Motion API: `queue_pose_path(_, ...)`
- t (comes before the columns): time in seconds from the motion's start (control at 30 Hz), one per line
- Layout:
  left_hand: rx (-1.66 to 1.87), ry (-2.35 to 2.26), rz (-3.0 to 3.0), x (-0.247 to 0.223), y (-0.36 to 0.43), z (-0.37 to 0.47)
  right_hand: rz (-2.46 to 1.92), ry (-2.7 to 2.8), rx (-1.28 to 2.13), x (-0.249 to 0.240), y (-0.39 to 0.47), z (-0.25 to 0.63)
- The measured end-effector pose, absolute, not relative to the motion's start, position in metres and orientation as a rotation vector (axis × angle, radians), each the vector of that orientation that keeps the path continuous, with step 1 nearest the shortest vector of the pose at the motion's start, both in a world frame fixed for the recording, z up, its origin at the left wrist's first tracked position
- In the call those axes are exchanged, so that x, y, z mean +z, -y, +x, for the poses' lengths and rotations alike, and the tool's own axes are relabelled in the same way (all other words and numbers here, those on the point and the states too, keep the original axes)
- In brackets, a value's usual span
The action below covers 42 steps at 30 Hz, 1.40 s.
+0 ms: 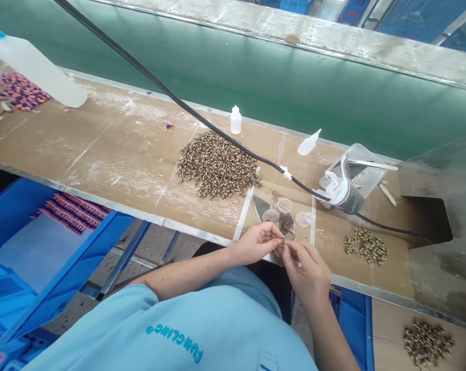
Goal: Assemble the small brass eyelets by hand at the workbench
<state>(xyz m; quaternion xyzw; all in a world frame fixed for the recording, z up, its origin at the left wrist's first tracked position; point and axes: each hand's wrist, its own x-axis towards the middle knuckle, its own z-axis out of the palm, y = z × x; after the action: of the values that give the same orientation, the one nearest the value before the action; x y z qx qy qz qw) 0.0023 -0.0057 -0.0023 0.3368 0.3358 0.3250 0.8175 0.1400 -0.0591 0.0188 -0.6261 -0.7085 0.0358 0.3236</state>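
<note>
My left hand (258,243) and my right hand (308,269) meet at the table's near edge, fingertips pinched together. Between them is a tiny brownish piece (282,240), too small to make out clearly and mostly covered by the fingers. Just beyond the hands lies a grey-brown cloth (287,222), with a small clear round cup (283,206) on it. A clear round lid or dish (304,219) rests to the right. Further left spreads a big pile of small gold-and-dark curled pieces (219,165); a smaller pile (368,246) sits right of my hands.
A black cable (171,95) crosses above the table (113,149). White dropper bottles stand (236,121) and lean (309,143) along the back. A clear tray (362,154) is at right, a large white bottle (39,69) far left. Blue crates (35,247) are below.
</note>
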Motion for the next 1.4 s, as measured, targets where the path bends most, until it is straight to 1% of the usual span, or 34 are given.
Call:
queue_pose_path(0.13, 0.670, -0.696, 0.695, -0.001, 0.005, 0.002, -1.661, 1.731, 0.304, 0.024, 0.058, 0.140)
queue_pose_path(0.27, 0.664, -0.671, 0.682, 0.001, 0.003, 0.002, -1.691, 1.653, 0.382, 0.028, 0.057, 0.139)
queue_pose_path(0.5, 0.640, -0.689, 0.687, 0.003, 0.002, 0.000, -1.700, 1.673, 0.377, 0.028, 0.057, 0.145)
queue_pose_path(0.73, 0.624, -0.665, 0.680, -0.002, 0.002, 0.001, -1.680, 1.816, 0.427, 0.024, 0.055, 0.149)
queue_pose_path(1.07, 0.600, -0.669, 0.621, -0.004, 0.000, 0.001, -1.620, 1.918, 0.320, 0.018, 0.053, 0.147)
queue_pose_path(1.23, 0.614, -0.670, 0.634, -0.004, 0.001, 0.001, -1.612, 1.873, 0.368, 0.017, 0.053, 0.148)
queue_pose_path(1.4, 0.645, -0.689, 0.656, -0.001, 0.003, 0.001, -1.660, 1.613, 0.388, 0.013, 0.061, 0.145)
